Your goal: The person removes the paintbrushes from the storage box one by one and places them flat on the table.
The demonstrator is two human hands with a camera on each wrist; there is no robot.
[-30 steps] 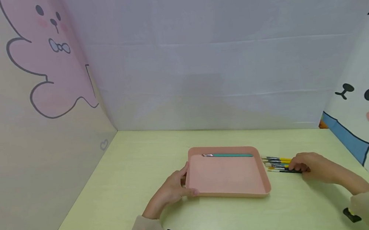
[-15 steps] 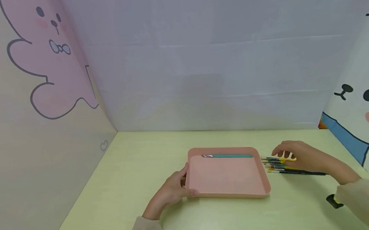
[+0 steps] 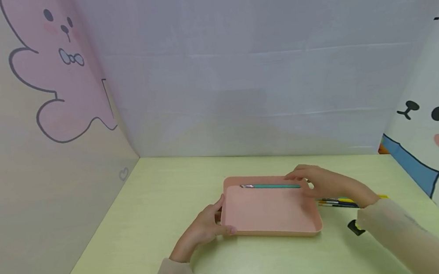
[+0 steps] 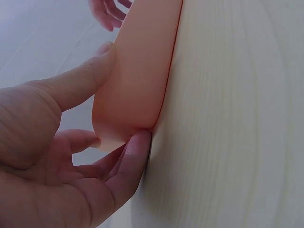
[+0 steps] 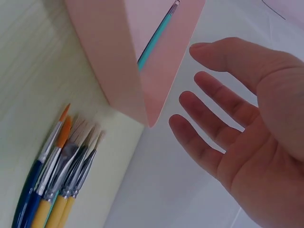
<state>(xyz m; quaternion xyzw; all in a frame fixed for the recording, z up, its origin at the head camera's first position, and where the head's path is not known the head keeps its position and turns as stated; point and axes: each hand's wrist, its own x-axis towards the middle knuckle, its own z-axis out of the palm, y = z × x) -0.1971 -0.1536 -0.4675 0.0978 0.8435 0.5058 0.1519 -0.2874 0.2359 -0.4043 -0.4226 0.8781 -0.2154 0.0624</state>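
A shallow pink tray (image 3: 266, 214) rests on the table. My left hand (image 3: 202, 229) grips its left end, the thumb at the near wall and fingers around the corner, as the left wrist view shows (image 4: 57, 156). Inside, along the far wall, lie slim teal-handled paintbrushes (image 3: 272, 186) with their bristles to the left. Over the tray's far right corner hovers my right hand (image 3: 323, 183); its fingers (image 5: 202, 152) are spread, loosely bent and hold nothing in the right wrist view. Several more paintbrushes (image 5: 59, 171) with yellow and dark blue handles lie right of the tray, partly hidden under my right forearm in the head view.
The pale wood-grain table (image 3: 161, 191) backs onto a white sheet wall (image 3: 246, 86). Side panels carry a pink cartoon figure (image 3: 64, 90) on the left and a white cartoon bear (image 3: 435, 147) on the right. A dark camera sits at each wrist.
My right hand has left the paintbrushes on the right, lifting and moving left to the tray's far right corner. The left hand and the tray have stayed in place.
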